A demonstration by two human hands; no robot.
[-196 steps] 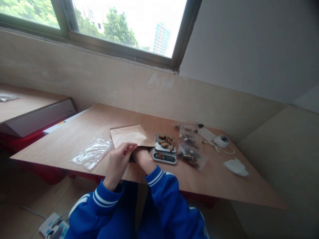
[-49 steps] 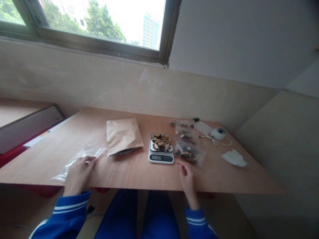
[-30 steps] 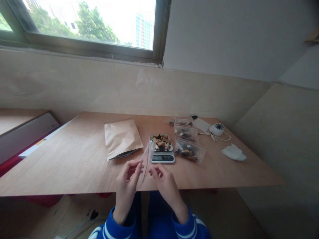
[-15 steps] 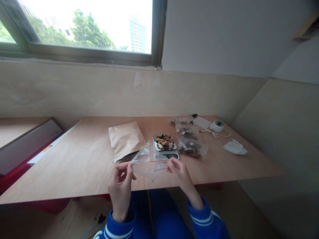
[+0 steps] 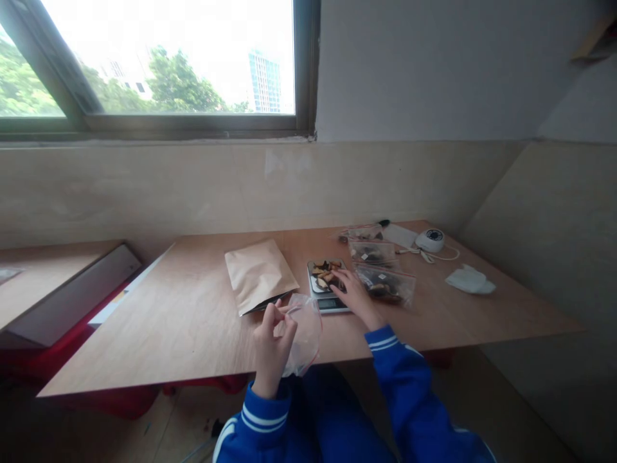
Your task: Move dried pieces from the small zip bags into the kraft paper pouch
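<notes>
My left hand [image 5: 276, 341] is closed on the edge of a clear zip bag [image 5: 304, 334] with a red seal line. The bag hangs with its mouth spread, just beyond the table's front edge. A small kitchen scale [image 5: 332, 305] carries a heap of brown dried slices [image 5: 324, 276], which look like dried mushroom or root. Over the right side of this heap lies my right hand [image 5: 353, 292], thumb and fingers apart, the fingertips at the slices. Its palm hides part of the scale's display.
A brown paper pouch [image 5: 260, 273] lies left of the scale. Filled zip bags [image 5: 385, 283] are lined up to its right, with a white dome camera [image 5: 430, 240], its cable and a crumpled white cloth or bag [image 5: 470, 280] farther right. A wall bounds the wooden table's [image 5: 193, 321] back.
My right hand has let go of the zip bag and moved forward onto the slices on the scale. The left hand keeps the bag, now spread wider. The view has shifted slightly.
</notes>
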